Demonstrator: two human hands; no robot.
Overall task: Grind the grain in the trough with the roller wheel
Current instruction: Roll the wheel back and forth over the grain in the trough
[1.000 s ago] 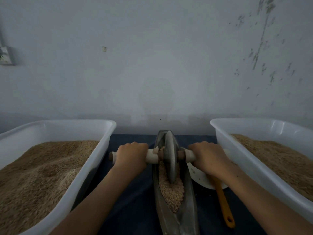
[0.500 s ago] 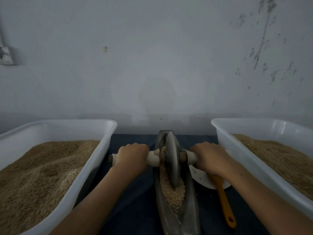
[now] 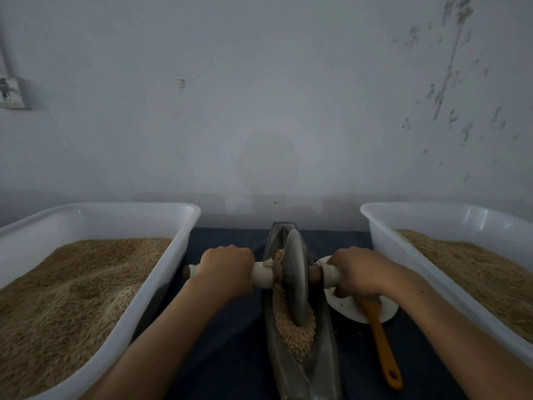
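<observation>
Left hand (image 3: 227,269) and right hand (image 3: 359,272) each clasping an end of the axle (image 3: 261,274), wheel (image 3: 295,277) upright in grain (image 3: 291,327) inside trough (image 3: 320,368), grain tubs either side

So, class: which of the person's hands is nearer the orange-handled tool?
Right. The right hand grips the axle directly above the orange-handled tool; the left hand grips it across the trough.

Two white plastic tubs heaped with tan grain stand on the dark blue counter (image 3: 230,336), one at the left (image 3: 161,272) and one at the right (image 3: 403,255). Between them, an orange-handled spatula (image 3: 382,345) rests its head on a white plate (image 3: 346,308). A grey wall (image 3: 259,111) with scuff marks rises behind.
</observation>
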